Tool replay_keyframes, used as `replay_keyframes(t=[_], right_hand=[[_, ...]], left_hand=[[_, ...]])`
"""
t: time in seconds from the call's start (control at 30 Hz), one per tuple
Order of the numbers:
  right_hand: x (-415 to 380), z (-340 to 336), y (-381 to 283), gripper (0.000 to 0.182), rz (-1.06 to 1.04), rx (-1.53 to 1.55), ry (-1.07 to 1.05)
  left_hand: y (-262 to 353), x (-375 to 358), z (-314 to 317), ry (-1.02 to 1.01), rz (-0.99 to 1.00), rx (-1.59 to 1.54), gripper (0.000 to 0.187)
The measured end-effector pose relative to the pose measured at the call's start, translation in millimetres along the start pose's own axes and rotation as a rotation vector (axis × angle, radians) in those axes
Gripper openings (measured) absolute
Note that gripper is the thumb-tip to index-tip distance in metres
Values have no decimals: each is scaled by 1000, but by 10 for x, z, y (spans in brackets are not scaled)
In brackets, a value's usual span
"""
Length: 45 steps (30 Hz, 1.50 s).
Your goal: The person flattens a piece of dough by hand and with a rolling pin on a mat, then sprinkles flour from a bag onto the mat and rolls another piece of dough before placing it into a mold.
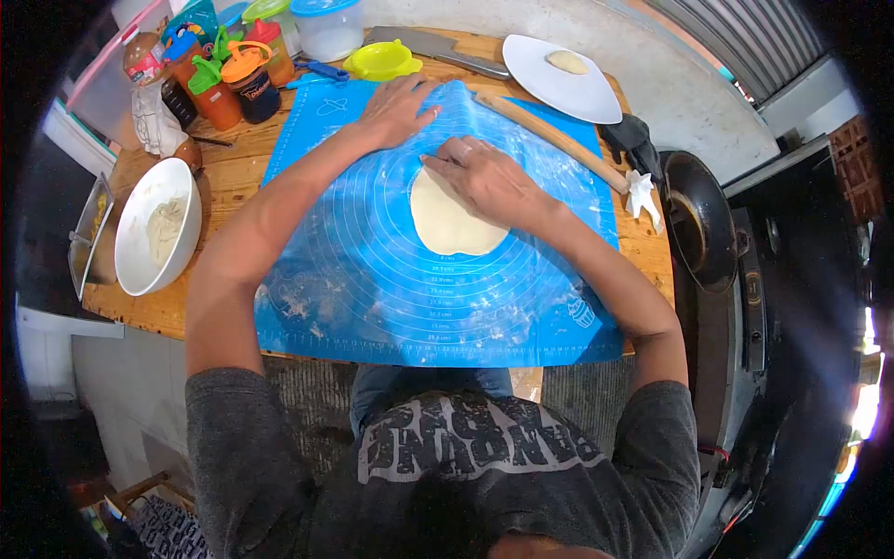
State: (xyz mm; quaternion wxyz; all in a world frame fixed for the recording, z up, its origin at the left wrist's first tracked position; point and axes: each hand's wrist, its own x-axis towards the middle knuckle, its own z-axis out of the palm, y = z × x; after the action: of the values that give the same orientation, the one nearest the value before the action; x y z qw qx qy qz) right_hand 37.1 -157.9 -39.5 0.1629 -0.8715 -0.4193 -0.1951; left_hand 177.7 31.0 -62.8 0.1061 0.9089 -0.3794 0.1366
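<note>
A flat round of pale dough (449, 224) lies on a blue silicone pastry mat (372, 279) spread over the wooden table. My right hand (484, 177) rests on the far edge of the dough, its fingers pinching the rim. My left hand (396, 112) lies flat and open on the mat's far part, a short way from the dough. A wooden rolling pin (549, 135) lies diagonally on the mat, to the right of my right hand.
A white bowl (158, 233) with flour stands at the table's left. Several bottles and jars (223, 74) crowd the far left corner. A white plate (559, 70) holds a dough ball (566, 61). A dark pan (698, 219) sits on the stove at the right.
</note>
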Motion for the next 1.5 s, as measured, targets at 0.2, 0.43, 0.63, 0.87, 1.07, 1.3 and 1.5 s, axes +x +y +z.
replay_keyframes(t=[0.2,0.43,0.63,0.87,1.07,1.3,1.5], right_hand=[[21,-3,9,30,-30,43,-11],[-30,-3,-18,32,-18,-16,-14],[-88,5,48,31,-64,140,51],[-124,-124,-65,33,34,125,-20],[-177,-124,-45,30,14,203,43],[-181,-299,-106,39,99,150,-1],[-213,-173,-41,32,66,200,22]], left_hand=[[-125,107,57,196,33,-117,26],[-50,144,18,254,21,-67,10],[-4,133,-54,338,56,49,10],[-8,135,-27,321,29,61,12],[22,117,-67,356,52,-1,10],[25,91,-64,403,85,-69,9],[9,119,-11,373,18,-31,10]])
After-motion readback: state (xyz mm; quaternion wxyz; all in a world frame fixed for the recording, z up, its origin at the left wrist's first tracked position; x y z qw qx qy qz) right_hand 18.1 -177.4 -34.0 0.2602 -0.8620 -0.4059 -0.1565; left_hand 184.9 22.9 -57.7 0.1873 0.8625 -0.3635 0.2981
